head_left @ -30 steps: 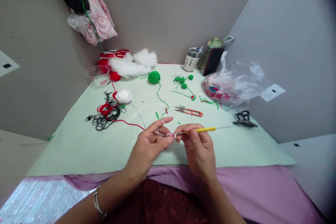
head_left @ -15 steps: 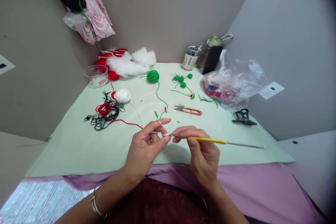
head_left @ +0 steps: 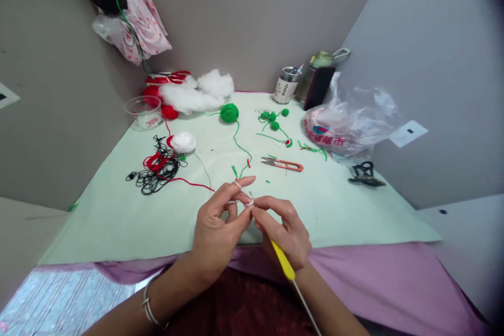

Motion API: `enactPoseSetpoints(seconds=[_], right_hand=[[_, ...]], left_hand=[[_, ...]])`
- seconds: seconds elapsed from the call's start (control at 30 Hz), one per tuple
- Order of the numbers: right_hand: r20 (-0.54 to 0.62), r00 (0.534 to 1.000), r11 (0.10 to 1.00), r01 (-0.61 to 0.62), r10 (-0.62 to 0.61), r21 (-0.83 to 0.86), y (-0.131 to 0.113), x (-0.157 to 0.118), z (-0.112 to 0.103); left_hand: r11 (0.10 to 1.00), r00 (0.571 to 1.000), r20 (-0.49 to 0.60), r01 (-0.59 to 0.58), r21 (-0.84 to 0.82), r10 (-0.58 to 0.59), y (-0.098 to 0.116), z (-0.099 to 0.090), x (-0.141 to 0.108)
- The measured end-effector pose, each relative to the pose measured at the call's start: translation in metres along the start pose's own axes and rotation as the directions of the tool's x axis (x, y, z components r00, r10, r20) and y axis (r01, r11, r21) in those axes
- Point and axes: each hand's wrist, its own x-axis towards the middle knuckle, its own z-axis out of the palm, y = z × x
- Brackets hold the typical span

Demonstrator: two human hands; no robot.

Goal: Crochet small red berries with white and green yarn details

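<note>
Hook (head_left: 283, 261), one, gripped by right hand (head_left: 289, 233), one yarn piece (head_left: 249, 203) pinched by left hand (head_left: 216, 233)

The hook (head_left: 282, 261) lies in the grip. Beyond the grip are the snips (head_left: 289, 166), then the pen cup (head_left: 285, 88); beyond left, the tangle (head_left: 159, 170), then the stuffing (head_left: 195, 98); beyond right, the clip (head_left: 366, 175), then the bag (head_left: 338, 128).

"How's the light?"
"Soft and even across the desk (head_left: 126, 228), with pale glints on the plastic bag (head_left: 334, 126) at right."
"Sharpness?"
"Slightly soft around the fingers (head_left: 277, 202); black vignetting darkens the upper right corner."
</note>
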Motion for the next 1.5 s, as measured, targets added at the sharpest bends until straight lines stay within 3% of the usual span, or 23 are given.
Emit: enactPoseSetpoints(seconds=[0.1, 0.17, 0.27, 0.37, 0.47, 0.57, 0.63, 0.7, 0.87, 1.0, 1.1, 1.13, 1.2, 1.3, 1.37, 1.5], right_hand=[[-0.053, 0.999, 1.000, -0.008, 0.008, 0.009, 0.003, -0.006, 0.002], [-0.060, 0.997, 0.998, -0.036, 0.038, 0.046, 0.004, -0.007, 0.001], [-0.038, 0.975, 0.947, -0.202, 0.218, 0.248, 0.002, 0.000, -0.004], [0.000, 0.894, 0.792, -0.396, 0.447, 0.465, -0.001, 0.010, -0.012], [0.042, 0.790, 0.599, -0.496, 0.611, 0.628, -0.004, 0.018, -0.017], [0.103, 0.723, 0.437, -0.518, 0.684, 0.736, -0.003, 0.022, -0.018], [0.143, 0.709, 0.380, -0.523, 0.690, 0.763, -0.001, 0.023, -0.014], [0.168, 0.719, 0.393, -0.542, 0.675, 0.743, 0.001, 0.022, -0.010], [0.137, 0.767, 0.550, -0.561, 0.627, 0.619, 0.002, 0.019, -0.003], [0.003, 0.886, 0.804, -0.423, 0.464, 0.417, -0.001, 0.016, 0.000], [-0.065, 0.946, 0.917, -0.289, 0.318, 0.275, 0.000, 0.013, 0.000], [-0.067, 0.937, 0.906, -0.310, 0.342, 0.290, 0.001, 0.013, -0.001], [-0.049, 0.875, 0.807, -0.420, 0.481, 0.416, 0.003, 0.015, -0.004], [0.045, 0.757, 0.567, -0.527, 0.652, 0.633, 0.005, 0.019, -0.005], [0.112, 0.742, 0.505, -0.550, 0.661, 0.666, 0.006, 0.020, -0.004], [0.150, 0.718, 0.484, -0.593, 0.680, 0.644, 0.007, 0.017, 0.001]], left_hand=[[0.955, 0.976, 0.095, 0.210, -0.208, -0.194, 0.001, -0.002, 0.003], [0.865, 0.925, 0.216, 0.370, -0.338, -0.311, 0.003, -0.003, 0.007], [0.767, 0.860, 0.329, 0.501, -0.400, -0.390, 0.006, -0.006, 0.013], [0.850, 0.907, 0.255, 0.407, -0.335, -0.334, 0.006, -0.010, 0.016], [0.944, 0.949, 0.220, 0.270, -0.190, -0.227, 0.006, -0.013, 0.015], [0.975, 0.961, 0.215, 0.197, -0.103, -0.172, 0.006, -0.013, 0.013], [0.973, 0.959, 0.222, 0.203, -0.111, -0.175, 0.006, -0.010, 0.012], [0.955, 0.947, 0.248, 0.247, -0.162, -0.203, 0.006, -0.006, 0.011], [0.914, 0.930, 0.263, 0.321, -0.247, -0.256, 0.003, 0.000, 0.012], [0.906, 0.950, 0.187, 0.297, -0.302, -0.249, 0.001, 0.004, 0.011], [0.814, 0.897, 0.261, 0.435, -0.384, -0.356, 0.001, 0.004, 0.013], [0.774, 0.869, 0.299, 0.489, -0.402, -0.393, 0.001, 0.003, 0.015], [0.730, 0.843, 0.330, 0.534, -0.427, -0.424, 0.003, 0.001, 0.017], [0.775, 0.885, 0.269, 0.464, -0.428, -0.381, 0.004, 0.001, 0.017], [0.827, 0.912, 0.248, 0.402, -0.394, -0.326, 0.004, 0.003, 0.015], [0.887, 0.931, 0.230, 0.345, -0.308, -0.282, 0.000, 0.006, 0.010]])
